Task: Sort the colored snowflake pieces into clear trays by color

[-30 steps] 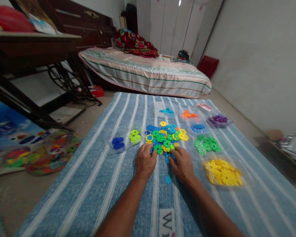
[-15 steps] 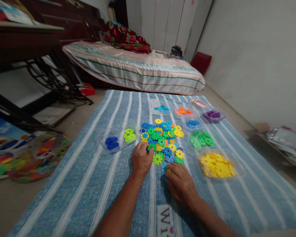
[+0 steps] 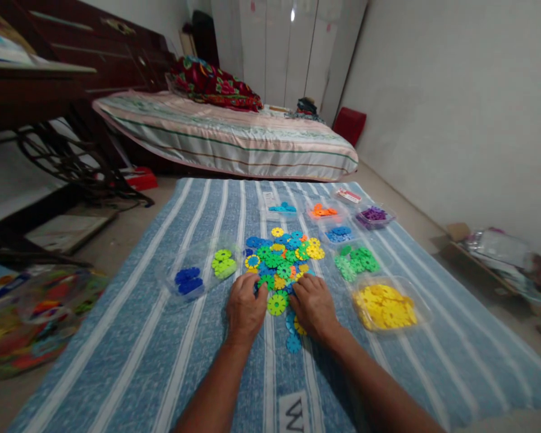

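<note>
A pile of toothed plastic discs [image 3: 275,258] in green, yellow, blue and orange lies mid-cloth. At its near left edge is my left hand [image 3: 246,308], thumb and fingers closed around a dark blue disc [image 3: 256,288] that is mostly covered. My right hand [image 3: 314,305] reaches into the near right side of the pile; its fingers are bent down together, and what they grip is hidden. Between the hands lies a lime-green disc [image 3: 277,303]. Close to my right wrist, a light blue disc [image 3: 293,343] and a partly covered yellow disc [image 3: 299,326] lie on the cloth.
Clear containers hold sorted discs: yellow [image 3: 385,307], green [image 3: 358,263], blue [image 3: 340,234], purple [image 3: 372,215], orange [image 3: 323,210], light blue [image 3: 283,207]. On the left, one holds dark blue discs [image 3: 188,280] and lime discs [image 3: 223,263]. A bed [image 3: 234,141] stands beyond.
My right hand has moved forward into the pile, leaving light blue and yellow discs uncovered on the near side. My left hand stays at the pile's left edge. The view has shifted slightly.
</note>
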Available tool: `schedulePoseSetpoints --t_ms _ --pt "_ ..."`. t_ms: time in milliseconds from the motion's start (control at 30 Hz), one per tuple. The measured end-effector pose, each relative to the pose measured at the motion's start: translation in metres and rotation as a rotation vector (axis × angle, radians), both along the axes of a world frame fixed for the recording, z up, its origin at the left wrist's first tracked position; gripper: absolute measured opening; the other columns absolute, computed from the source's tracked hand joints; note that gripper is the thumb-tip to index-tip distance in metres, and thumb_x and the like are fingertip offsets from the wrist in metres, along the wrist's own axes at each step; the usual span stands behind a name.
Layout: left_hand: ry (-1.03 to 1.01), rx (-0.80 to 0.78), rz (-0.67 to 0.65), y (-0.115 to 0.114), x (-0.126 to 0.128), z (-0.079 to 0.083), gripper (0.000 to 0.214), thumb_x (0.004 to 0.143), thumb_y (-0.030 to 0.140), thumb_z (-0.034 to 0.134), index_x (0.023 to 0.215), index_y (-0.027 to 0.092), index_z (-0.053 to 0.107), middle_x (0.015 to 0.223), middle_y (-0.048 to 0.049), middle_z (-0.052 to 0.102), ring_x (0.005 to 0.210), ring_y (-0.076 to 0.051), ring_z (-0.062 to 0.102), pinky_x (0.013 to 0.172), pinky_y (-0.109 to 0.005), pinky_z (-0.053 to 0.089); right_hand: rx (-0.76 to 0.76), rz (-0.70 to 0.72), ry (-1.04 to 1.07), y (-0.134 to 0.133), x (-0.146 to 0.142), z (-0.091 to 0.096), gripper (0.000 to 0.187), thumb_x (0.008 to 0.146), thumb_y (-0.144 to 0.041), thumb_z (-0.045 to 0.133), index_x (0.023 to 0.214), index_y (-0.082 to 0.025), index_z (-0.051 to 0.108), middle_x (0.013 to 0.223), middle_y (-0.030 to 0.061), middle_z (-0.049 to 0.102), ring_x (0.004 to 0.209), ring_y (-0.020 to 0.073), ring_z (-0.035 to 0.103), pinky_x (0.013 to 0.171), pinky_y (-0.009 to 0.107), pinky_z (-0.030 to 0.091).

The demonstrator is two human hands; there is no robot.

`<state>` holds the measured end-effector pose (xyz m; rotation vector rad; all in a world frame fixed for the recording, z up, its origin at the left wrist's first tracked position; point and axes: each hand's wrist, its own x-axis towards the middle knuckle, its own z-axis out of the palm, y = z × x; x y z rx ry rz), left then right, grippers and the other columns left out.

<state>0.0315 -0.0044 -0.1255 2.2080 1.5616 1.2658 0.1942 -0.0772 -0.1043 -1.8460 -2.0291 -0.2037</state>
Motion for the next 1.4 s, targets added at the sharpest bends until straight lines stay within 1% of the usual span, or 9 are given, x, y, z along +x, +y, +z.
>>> schedulePoseSetpoints --t_ms 167,433,567,633,767,933,1033,1200,1400 --pt "-0.026 -0.011 -0.007 0.002 -0.001 -0.001 0.008 0.082 0.025 0.054 0.085 0.022 0.061 0.096 -0.0064 0.068 0.096 -0.022 0.063 0.089 -0.036 0.052 0.162 0.024 -0.062 -0.002 -0.002 -0.006 0.013 0.093 -0.021 0.050 0.084 -0.023 0.060 0.086 0.0049 0.064 0.093 0.0240 0.057 0.088 0.040 0.044" --pt "-0.051 -0.041 -0.007 0.001 -0.002 0.002 0.006 0.081 0.025 0.054 0.082 0.024 0.060 0.093 -0.0049 0.067 0.093 -0.021 0.064 0.087 -0.034 0.053 0.242 0.007 -0.072 0.006 0.021 0.002 0.028 0.092 -0.010 0.040 0.074 -0.024 0.056 0.067 -0.0004 0.055 0.071 0.0176 0.050 0.089 0.034 0.040" --pt "-0.042 -0.064 -0.015 0.000 -0.002 0.003 0.008 0.082 0.025 0.053 0.082 0.023 0.061 0.093 -0.0059 0.067 0.093 -0.021 0.064 0.087 -0.034 0.053 0.246 -0.039 -0.158 0.031 0.059 0.037 0.030 0.093 -0.012 0.041 0.071 -0.021 0.059 0.064 0.0018 0.056 0.069 0.0177 0.049 0.074 0.031 0.036" --pt "-0.038 -0.070 -0.010 0.000 -0.001 0.003 0.008 0.082 0.025 0.052 0.082 0.022 0.061 0.093 -0.0064 0.068 0.093 -0.021 0.064 0.087 -0.035 0.053 0.278 -0.149 -0.206 0.046 0.081 0.062 0.031 0.094 -0.014 0.042 0.071 -0.019 0.062 0.064 0.0042 0.057 0.069 0.0190 0.049 0.073 0.033 0.035" --pt "-0.042 -0.069 -0.005 0.000 -0.001 0.003 0.008 0.082 0.025 0.053 0.082 0.022 0.061 0.094 -0.0065 0.068 0.093 -0.021 0.064 0.087 -0.035 0.053 0.341 -0.319 -0.178 0.057 0.101 0.093 0.021 0.094 -0.025 0.050 0.091 -0.015 0.067 0.082 0.0101 0.065 0.081 0.0232 0.054 0.078 0.036 0.036" --pt "-0.033 -0.080 -0.004 0.000 -0.001 0.004 0.007 0.081 0.025 0.054 0.082 0.022 0.061 0.093 -0.0061 0.068 0.093 -0.021 0.064 0.087 -0.035 0.053 0.011 0.080 -0.097 0.015 0.057 0.063 0.015 0.091 -0.033 0.060 0.090 -0.020 0.068 0.094 0.0075 0.066 0.095 0.0228 0.057 0.085 0.036 0.041" --pt "-0.039 -0.084 -0.004 0.000 -0.001 0.004 0.007 0.081 0.024 0.054 0.082 0.023 0.060 0.093 -0.0059 0.068 0.093 -0.021 0.064 0.087 -0.034 0.053 -0.136 0.101 -0.131 -0.009 0.029 0.037 0.023 0.082 -0.038 0.071 0.095 -0.019 0.068 0.105 0.0100 0.065 0.110 0.0284 0.053 0.091 0.041 0.043" --pt "-0.049 -0.087 -0.004 0.000 -0.001 0.004 0.006 0.080 0.023 0.054 0.081 0.023 0.060 0.092 -0.0055 0.068 0.092 -0.021 0.064 0.086 -0.034 0.053 -0.088 0.085 -0.129 -0.018 0.018 0.015 0.019 0.084 -0.029 0.069 0.099 -0.016 0.068 0.110 0.0129 0.064 0.118 0.0303 0.050 0.098 0.045 0.042" --pt "-0.040 -0.104 -0.008 -0.002 -0.001 0.005 0.007 0.080 0.024 0.054 0.082 0.023 0.060 0.093 -0.0055 0.068 0.093 -0.021 0.064 0.086 -0.033 0.052 0.036 0.179 -0.082 -0.020 0.023 0.014 0.014 0.094 -0.019 0.052 0.092 -0.019 0.066 0.096 0.0085 0.066 0.104 0.0243 0.054 0.093 0.041 0.042"
